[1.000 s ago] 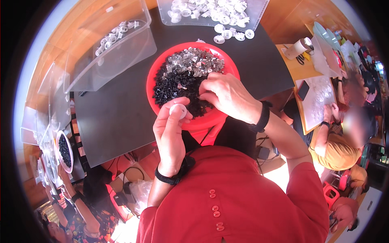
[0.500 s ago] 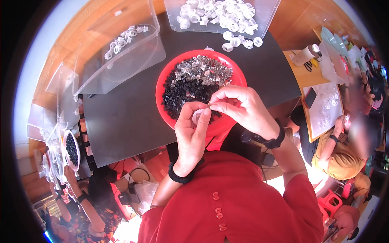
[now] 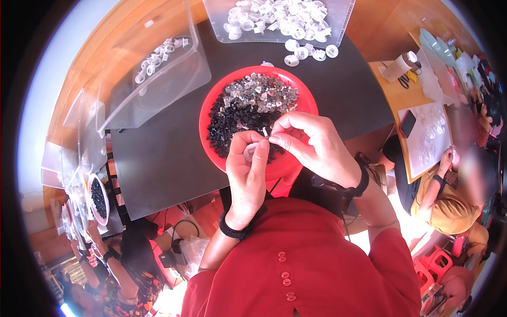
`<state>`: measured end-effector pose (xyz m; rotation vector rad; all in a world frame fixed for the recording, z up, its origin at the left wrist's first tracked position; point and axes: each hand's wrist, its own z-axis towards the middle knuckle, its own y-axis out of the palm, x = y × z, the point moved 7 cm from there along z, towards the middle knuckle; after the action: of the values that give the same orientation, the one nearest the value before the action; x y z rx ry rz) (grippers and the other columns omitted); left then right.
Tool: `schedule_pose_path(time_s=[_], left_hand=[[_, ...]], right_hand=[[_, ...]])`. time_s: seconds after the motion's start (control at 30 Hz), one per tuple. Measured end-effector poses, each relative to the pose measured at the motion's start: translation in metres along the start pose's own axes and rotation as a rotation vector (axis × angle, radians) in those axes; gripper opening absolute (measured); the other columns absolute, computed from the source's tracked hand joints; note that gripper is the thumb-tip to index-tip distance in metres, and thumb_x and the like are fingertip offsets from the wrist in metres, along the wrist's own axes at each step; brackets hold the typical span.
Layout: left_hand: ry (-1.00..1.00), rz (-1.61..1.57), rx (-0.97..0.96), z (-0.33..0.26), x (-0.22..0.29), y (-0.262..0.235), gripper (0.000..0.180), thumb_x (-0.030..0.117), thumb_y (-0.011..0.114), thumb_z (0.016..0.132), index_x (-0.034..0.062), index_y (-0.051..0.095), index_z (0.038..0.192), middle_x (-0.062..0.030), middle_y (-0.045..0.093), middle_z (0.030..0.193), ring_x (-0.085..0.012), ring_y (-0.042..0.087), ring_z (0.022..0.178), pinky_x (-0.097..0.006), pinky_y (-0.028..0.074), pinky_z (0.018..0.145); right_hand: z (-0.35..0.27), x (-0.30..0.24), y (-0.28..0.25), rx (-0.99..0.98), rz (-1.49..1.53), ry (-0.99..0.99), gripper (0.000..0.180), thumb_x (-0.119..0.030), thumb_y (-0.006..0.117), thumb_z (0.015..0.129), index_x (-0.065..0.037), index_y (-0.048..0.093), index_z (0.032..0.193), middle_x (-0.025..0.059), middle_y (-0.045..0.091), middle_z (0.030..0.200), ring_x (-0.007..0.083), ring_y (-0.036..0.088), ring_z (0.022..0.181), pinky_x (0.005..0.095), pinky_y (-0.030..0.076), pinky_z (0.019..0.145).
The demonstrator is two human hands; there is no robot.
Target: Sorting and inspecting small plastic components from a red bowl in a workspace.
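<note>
"As two bare hands met above a red bowl [image 3: 204, 127], what did the left hand [image 3: 247, 174] hold?"

"A round white part [image 3: 250, 152], its fingers and thumb curled around the piece over the bowl's near side."

"And the right hand [image 3: 317, 145]?"

"Its fingers pinched a small pale piece [image 3: 265, 131], too small to identify, right beside the left hand's fingers. A black band circled each wrist."

"Where did the bowl stand?"

"By the near edge of a dark surface [image 3: 163, 164], its own near side reaching past that edge. Black pieces [image 3: 227, 119] filled its left and middle; clear pieces [image 3: 259, 92] lay heaped toward the far rim."

"What was set farther back?"

"At the far edge, a clear bin [image 3: 346, 26] held a pile of white parts [image 3: 280, 18], and several loose white discs [image 3: 309, 53] lay on the surface just in front of it. Toward the surface's far left corner, a second clear container [image 3: 174, 92] held a smaller cluster inside."

"Who else appeared?"

"Beyond the right edge, a co-worker in yellow [image 3: 454, 211] was beside a white tray [image 3: 417, 153], with a dark phone [image 3: 407, 123] at the tray's left edge. Past the left edge, a person in a floral garment [image 3: 140, 280] had a hand near a pale bowl [image 3: 105, 216] of black pieces."
</note>
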<state>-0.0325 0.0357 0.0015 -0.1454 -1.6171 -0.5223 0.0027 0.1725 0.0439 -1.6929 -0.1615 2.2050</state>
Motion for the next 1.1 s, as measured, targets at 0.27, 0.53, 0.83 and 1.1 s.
schedule_pose_path(time_s=[0.27,0.53,0.83,1.1], left_hand=[[-0.176,-0.074,-0.062,0.006,-0.009,0.004,0.031,0.029,0.037,0.101,0.0043,0.056,0.104,0.0021,0.050,0.086,-0.0073,0.038,0.069,-0.022,0.029,0.062],[-0.278,-0.442,-0.139,0.008,-0.006,0.021,0.043,0.020,0.038,0.100,-0.0056,0.046,0.133,-0.0042,0.058,0.107,-0.0131,0.052,0.095,-0.030,0.041,0.089],[-0.195,-0.525,-0.250,0.007,-0.005,0.022,0.048,0.019,0.043,0.101,-0.0065,0.037,0.141,-0.0116,0.057,0.127,-0.0191,0.054,0.114,-0.037,0.039,0.103],[-0.176,-0.534,-0.254,0.009,-0.003,0.021,0.047,0.019,0.044,0.102,-0.0043,0.038,0.142,-0.0076,0.058,0.122,-0.0156,0.056,0.104,-0.034,0.042,0.099]], right_hand=[[-0.004,-0.001,-0.005,0.121,-0.049,-0.054,0.009,-0.004,0.060,0.091,0.000,0.053,0.095,0.0115,0.059,0.075,0.0235,0.061,0.063,0.0319,0.047,0.057],[-0.013,-0.013,0.000,0.157,-0.176,-0.074,0.010,-0.002,0.062,0.087,-0.005,0.052,0.090,0.0097,0.060,0.080,0.0301,0.061,0.065,0.0391,0.046,0.058],[-0.016,-0.028,0.008,0.157,-0.577,-0.297,0.014,-0.006,0.063,0.085,-0.009,0.054,0.095,0.0046,0.055,0.076,0.0243,0.057,0.064,0.0356,0.041,0.065],[-0.015,-0.028,-0.008,0.238,-0.356,-0.180,0.023,-0.003,0.065,0.085,-0.005,0.059,0.107,0.0065,0.062,0.086,0.0205,0.062,0.071,0.0322,0.048,0.063]])
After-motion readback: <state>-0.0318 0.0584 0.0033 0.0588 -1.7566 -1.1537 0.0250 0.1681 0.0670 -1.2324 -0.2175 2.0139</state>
